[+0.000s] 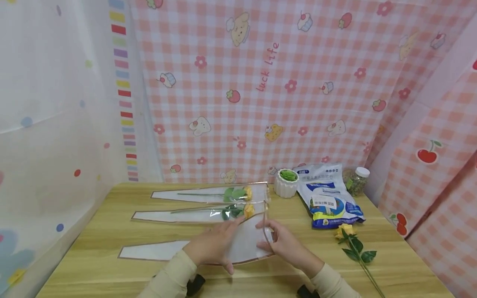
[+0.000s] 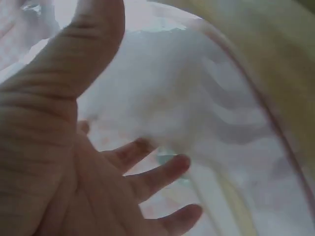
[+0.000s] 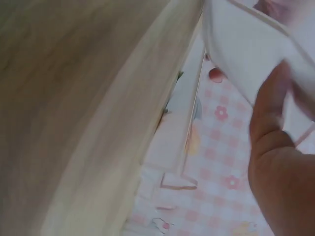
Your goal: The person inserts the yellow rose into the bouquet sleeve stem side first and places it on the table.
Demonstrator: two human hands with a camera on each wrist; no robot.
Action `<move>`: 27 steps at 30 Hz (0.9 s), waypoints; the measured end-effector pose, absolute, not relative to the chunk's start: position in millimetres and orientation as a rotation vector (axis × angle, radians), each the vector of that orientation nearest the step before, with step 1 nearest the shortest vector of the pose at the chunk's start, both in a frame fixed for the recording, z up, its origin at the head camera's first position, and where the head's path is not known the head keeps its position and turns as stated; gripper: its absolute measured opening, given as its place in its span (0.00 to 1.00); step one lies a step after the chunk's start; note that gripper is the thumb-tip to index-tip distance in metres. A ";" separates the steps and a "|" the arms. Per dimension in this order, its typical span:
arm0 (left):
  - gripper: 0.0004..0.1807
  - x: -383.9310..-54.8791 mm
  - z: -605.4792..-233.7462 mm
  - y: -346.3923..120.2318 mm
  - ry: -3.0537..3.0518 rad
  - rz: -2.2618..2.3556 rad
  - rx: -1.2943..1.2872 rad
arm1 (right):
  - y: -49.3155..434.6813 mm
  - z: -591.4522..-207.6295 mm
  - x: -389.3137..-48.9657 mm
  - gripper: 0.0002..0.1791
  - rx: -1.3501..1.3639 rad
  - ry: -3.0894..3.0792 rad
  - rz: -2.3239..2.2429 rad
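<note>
A white flower sleeve (image 1: 244, 242) with a brown border and clear front lies nearest me, its narrow end to the left. My left hand (image 1: 214, 244) rests across its wide part; in the left wrist view the thumb and fingers (image 2: 157, 179) are spread against the film. At the sleeve's wide right end, my right hand (image 1: 288, 246) pinches the edge, which bows up. The right wrist view shows the thumb (image 3: 270, 98) on the white sheet, with the other fingers mostly hidden. A loose yellow rose (image 1: 355, 246) lies to the right, apart from both hands.
Farther back lie two more sleeves (image 1: 160, 194), each holding a yellow rose (image 1: 248, 193). A white pot (image 1: 286, 188) with green contents, a printed bag (image 1: 324, 198) and a white-lidded jar (image 1: 358, 182) stand at the back right. Patterned cloth hangs around the wooden table (image 1: 93, 231).
</note>
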State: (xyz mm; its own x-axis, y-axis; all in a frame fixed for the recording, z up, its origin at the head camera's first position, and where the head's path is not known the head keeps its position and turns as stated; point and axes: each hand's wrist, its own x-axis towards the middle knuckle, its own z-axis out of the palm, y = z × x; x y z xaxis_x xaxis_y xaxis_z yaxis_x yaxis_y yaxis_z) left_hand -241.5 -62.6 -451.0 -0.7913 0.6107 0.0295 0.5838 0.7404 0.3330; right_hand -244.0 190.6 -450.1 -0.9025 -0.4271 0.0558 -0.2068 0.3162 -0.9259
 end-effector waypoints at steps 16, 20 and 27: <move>0.62 -244.2 -450.3 -55.1 3.012 0.373 1.102 | 207.4 -451.6 -251.7 0.19 -0.515 2.462 -1.534; 0.64 -242.3 -447.1 -53.9 3.052 0.376 1.104 | 207.6 -452.4 -252.5 0.32 -0.573 2.467 -1.499; 0.75 -244.1 -451.7 -49.3 2.994 0.514 1.171 | 208.8 -446.3 -249.8 0.38 -0.579 2.252 -1.610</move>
